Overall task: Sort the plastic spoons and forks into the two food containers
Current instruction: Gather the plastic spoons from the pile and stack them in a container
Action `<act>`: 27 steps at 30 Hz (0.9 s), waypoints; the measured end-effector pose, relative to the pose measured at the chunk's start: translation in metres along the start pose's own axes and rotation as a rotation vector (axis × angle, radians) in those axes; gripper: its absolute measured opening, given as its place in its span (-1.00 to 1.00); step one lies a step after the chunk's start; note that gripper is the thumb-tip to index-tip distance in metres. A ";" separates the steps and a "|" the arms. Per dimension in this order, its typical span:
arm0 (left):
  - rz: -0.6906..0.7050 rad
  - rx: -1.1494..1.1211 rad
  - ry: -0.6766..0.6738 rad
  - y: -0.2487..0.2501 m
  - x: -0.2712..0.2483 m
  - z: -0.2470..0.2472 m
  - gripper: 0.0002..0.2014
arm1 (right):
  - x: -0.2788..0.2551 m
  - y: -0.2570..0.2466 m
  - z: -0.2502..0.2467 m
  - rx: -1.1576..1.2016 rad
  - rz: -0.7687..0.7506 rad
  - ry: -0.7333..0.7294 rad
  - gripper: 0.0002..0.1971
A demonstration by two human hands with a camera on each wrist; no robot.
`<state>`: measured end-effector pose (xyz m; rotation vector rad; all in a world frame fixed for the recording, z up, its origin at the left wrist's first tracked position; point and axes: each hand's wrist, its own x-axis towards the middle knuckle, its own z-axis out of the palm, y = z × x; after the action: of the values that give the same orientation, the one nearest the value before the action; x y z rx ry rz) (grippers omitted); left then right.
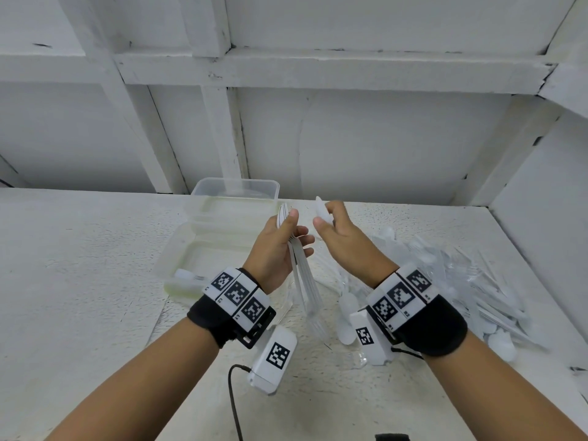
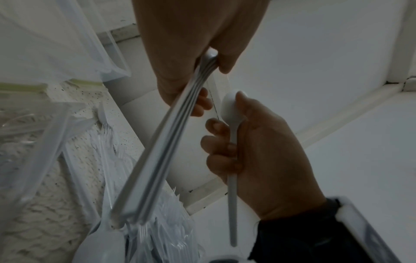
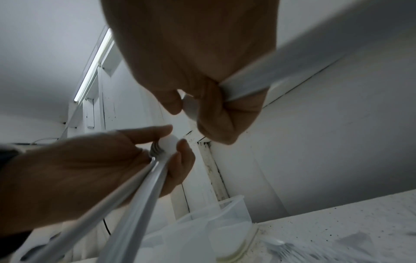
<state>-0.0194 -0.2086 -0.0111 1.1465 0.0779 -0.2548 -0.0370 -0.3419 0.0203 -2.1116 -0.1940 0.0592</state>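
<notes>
Left hand [image 1: 280, 246] raised, gripped stacked bundle of forks [image 1: 297, 265], prob. forks; right hand [image 1: 342, 235] alongside, fingers curled round one spoon [image 2: 231, 156]

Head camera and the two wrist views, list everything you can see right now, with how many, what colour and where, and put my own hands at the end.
Food containers: two, clear plastic, on the table's far left, one behind the other; the near one holds a white utensil.
Loose cutlery pile: too many to count, white and clear plastic, on the table at right.
Bundle of forks: several, white, stacked together in the left hand.
Spoon: one, white, in the right hand.
Table: one, white, rough surface.
Wall: white panels and beams, behind the table.
Cable: one, black, near the table's front edge.
Wrist units: two, black bands with white marker blocks.
Left hand: grips the fork bundle.
Right hand: grips the spoon.
</notes>
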 end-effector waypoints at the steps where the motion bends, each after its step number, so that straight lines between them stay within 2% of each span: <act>1: 0.008 0.007 -0.021 0.000 0.000 0.001 -0.82 | 0.002 0.001 0.003 -0.027 -0.043 0.050 -0.85; 3: 0.022 0.032 -0.067 -0.001 0.000 0.002 -0.76 | 0.006 0.004 0.009 -0.076 -0.117 0.134 -0.85; 5: 0.031 0.047 -0.098 0.000 -0.002 0.004 -0.73 | 0.009 0.008 0.017 -0.063 -0.126 0.139 -0.82; 8: 0.038 0.073 -0.065 0.002 0.000 0.004 -0.62 | 0.008 0.004 0.024 0.120 -0.065 0.108 -0.68; 10: 0.023 0.100 -0.023 0.005 -0.002 0.003 -0.53 | 0.007 0.002 0.026 0.261 -0.024 0.129 -0.69; 12: 0.005 0.160 -0.057 0.007 -0.003 0.000 -0.45 | 0.007 0.001 0.026 0.314 0.003 0.135 -0.74; 13: 0.007 0.198 -0.082 0.009 -0.004 -0.002 -0.47 | 0.008 0.002 0.026 0.312 0.016 0.125 -0.74; 16: 0.021 0.259 -0.078 0.011 -0.004 -0.008 -0.75 | 0.008 0.004 0.026 0.293 0.036 0.059 -0.74; 18: 0.060 0.270 -0.034 0.011 -0.003 -0.011 -0.70 | 0.008 0.003 0.028 0.314 0.014 0.014 -0.74; 20: 0.095 0.244 0.002 0.012 -0.002 -0.012 -0.63 | 0.008 0.006 0.035 0.245 -0.050 0.048 -0.77; 23: 0.130 0.189 0.063 0.016 -0.001 -0.014 -0.72 | 0.005 0.010 0.045 0.233 -0.015 0.133 -0.82; 27: 0.173 0.182 0.113 0.018 0.002 -0.017 -0.79 | 0.000 0.006 0.053 0.134 0.036 -0.038 -0.68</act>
<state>-0.0116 -0.1867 -0.0022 1.3400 0.0560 -0.0438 -0.0431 -0.2999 -0.0125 -1.9817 -0.1696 0.1299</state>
